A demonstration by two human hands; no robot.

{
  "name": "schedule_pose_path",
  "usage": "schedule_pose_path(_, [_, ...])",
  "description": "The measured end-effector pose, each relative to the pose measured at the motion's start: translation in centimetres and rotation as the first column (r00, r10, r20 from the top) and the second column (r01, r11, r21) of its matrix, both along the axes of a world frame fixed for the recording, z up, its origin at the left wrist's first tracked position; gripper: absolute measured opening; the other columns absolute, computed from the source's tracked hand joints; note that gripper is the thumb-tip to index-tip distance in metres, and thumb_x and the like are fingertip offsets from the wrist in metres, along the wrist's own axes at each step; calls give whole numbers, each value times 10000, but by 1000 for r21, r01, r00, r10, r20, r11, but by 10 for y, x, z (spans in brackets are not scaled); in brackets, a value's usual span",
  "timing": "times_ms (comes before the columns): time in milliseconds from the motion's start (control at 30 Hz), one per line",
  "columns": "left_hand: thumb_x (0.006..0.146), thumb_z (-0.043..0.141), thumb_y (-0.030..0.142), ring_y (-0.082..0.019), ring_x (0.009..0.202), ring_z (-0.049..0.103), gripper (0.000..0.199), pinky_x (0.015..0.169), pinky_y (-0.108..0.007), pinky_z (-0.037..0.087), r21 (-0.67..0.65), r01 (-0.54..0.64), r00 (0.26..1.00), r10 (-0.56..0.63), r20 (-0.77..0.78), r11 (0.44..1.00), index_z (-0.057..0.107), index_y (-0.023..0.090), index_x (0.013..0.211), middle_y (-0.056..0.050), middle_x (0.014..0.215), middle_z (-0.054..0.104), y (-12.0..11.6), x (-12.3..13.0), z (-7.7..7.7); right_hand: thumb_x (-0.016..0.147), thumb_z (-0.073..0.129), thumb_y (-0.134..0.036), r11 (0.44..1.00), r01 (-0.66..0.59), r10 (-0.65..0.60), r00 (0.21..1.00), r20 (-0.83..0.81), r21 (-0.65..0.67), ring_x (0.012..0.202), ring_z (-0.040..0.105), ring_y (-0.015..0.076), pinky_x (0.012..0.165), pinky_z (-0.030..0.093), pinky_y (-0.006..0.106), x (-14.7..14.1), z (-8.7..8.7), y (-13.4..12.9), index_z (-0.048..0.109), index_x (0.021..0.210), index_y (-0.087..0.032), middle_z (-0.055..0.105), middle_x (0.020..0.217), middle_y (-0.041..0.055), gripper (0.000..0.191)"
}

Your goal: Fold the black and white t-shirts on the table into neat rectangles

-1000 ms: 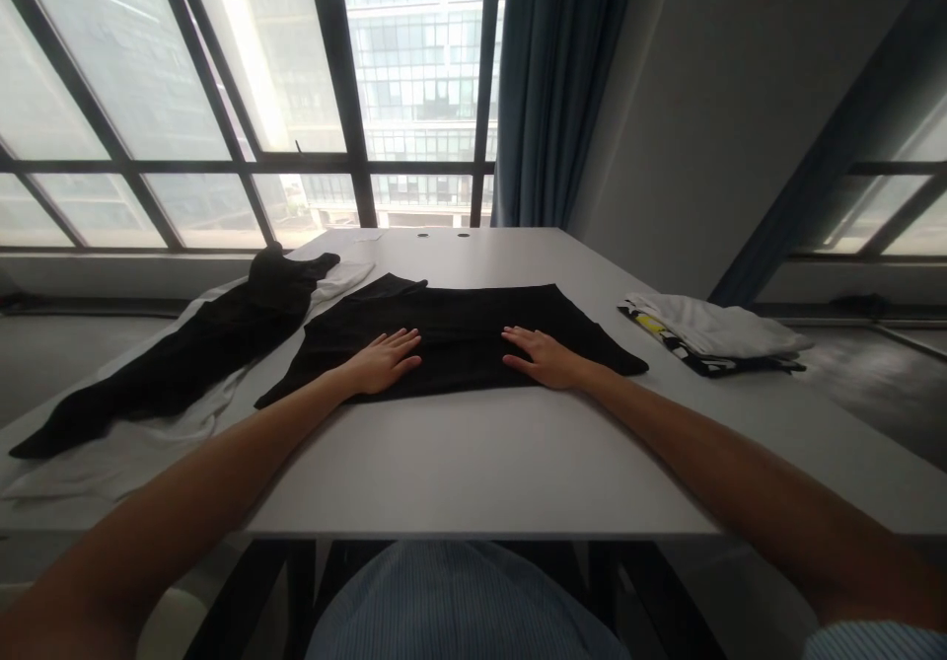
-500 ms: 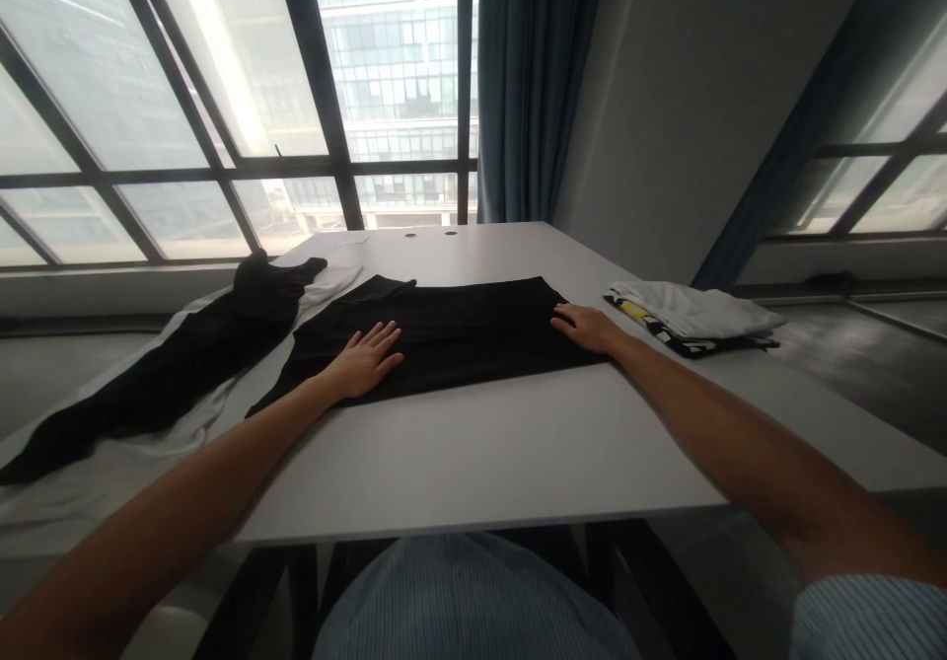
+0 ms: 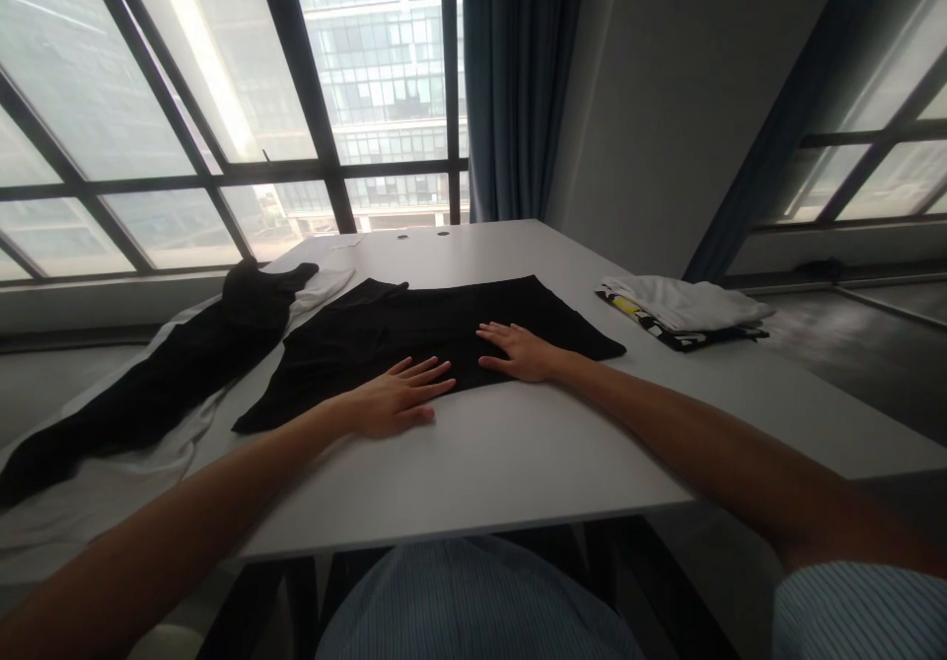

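Note:
A black garment [image 3: 444, 320] lies spread flat across the middle of the white table. My left hand [image 3: 400, 399] rests over its near edge with the fingers apart, the palm partly beyond the cloth. On the near edge, right of centre, lies my right hand [image 3: 518, 352], flat, its fingers stretched toward the left. Neither hand holds anything. A small gap separates the two hands. The garment's right corner shows uncovered to the right of my right hand.
Another black garment [image 3: 170, 374] lies loosely over white cloth [image 3: 159, 458] on the left. At the right sits a folded white cloth [image 3: 688, 305] on a black patterned one [image 3: 643, 325]. The white table [image 3: 518, 463] reaches toward windows and a blue curtain [image 3: 518, 88].
My right hand has slid left from the garment's right end toward its middle. My left hand has moved right and nearer to me. The view has shifted slightly.

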State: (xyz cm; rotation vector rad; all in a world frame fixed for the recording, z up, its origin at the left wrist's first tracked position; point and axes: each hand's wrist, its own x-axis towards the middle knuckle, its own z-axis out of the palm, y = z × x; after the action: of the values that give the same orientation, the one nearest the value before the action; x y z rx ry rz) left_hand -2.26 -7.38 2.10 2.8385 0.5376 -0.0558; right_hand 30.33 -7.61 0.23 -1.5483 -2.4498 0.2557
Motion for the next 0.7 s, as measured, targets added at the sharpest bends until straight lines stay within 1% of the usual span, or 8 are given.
schedule_pose_path(167, [1039, 307, 604, -293, 1576, 73, 599, 1258, -558, 31, 2, -14, 1000, 14, 19, 1000, 259, 429, 1610, 26, 1704, 104, 4, -12, -2, 921, 375, -789, 997, 74, -74, 997, 29, 3, 1549, 235, 297, 1258, 154, 554, 36, -2, 12, 385, 1584, -324, 307, 1666, 70, 810])
schedule_pose_path(267, [1047, 243, 591, -267, 1575, 114, 612, 1266, -521, 53, 40, -159, 987, 158, 36, 986, 281, 373, 1618, 6, 1702, 152, 21, -26, -1, 921, 379, -782, 993, 113, -114, 993, 40, 19, 1537, 268, 310, 1249, 177, 573, 56, -4, 19, 422, 1564, -324, 339, 1652, 73, 791])
schedule_pose_path(333, [1050, 194, 574, -257, 1575, 128, 629, 1264, -517, 69, 88, -334, 943, 332, 40, 939, 289, 330, 1622, -10, 1700, 172, 41, -43, 1, 920, 383, -777, 992, 120, -121, 992, 42, 30, 1530, 287, 310, 1245, 193, 575, 65, -4, 23, 445, 1550, -329, 358, 1644, 68, 776])
schedule_pose_path(433, [1028, 222, 582, -290, 1574, 117, 683, 1242, -564, 118, 150, -604, 792, 610, -1, 783, 283, 265, 1629, -64, 1696, 166, 73, -75, 2, 915, 405, -769, 993, 111, -113, 993, 41, 42, 1512, 331, 308, 1244, 220, 554, 72, -1, 25, 490, 1523, -311, 394, 1626, 71, 767])
schedule_pose_path(467, [1014, 241, 596, -308, 1571, 118, 712, 1231, -580, 140, 160, -664, 737, 676, -26, 730, 286, 241, 1629, -89, 1693, 169, 81, -86, 1, 912, 411, -769, 994, 104, -105, 994, 38, 43, 1503, 351, 308, 1244, 236, 536, 73, 0, 25, 507, 1513, -294, 408, 1619, 76, 772])
schedule_pose_path(500, [1000, 253, 614, -318, 1570, 121, 741, 1226, -579, 161, 163, -698, 700, 712, -50, 698, 292, 224, 1628, -105, 1691, 169, 88, -96, 1, 909, 414, -770, 994, 97, -98, 995, 34, 44, 1494, 370, 309, 1243, 252, 517, 74, 2, 25, 523, 1503, -273, 421, 1612, 84, 782])
schedule_pose_path(567, [965, 270, 664, -321, 1567, 134, 802, 1228, -544, 188, 158, -717, 676, 733, -83, 679, 306, 208, 1624, -115, 1691, 169, 97, -111, 0, 900, 417, -780, 995, 95, -96, 995, 27, 40, 1479, 393, 318, 1235, 284, 493, 73, 6, 23, 547, 1485, -243, 441, 1598, 96, 805])
schedule_pose_path(700, [858, 346, 790, -317, 1560, 188, 966, 1243, -450, 202, 124, -701, 691, 712, -124, 702, 335, 188, 1613, -115, 1692, 214, 100, -121, 4, 879, 433, -797, 992, 123, -123, 992, 26, -3, 1446, 432, 345, 1200, 340, 510, 73, 15, 16, 582, 1449, -247, 470, 1576, 100, 806])
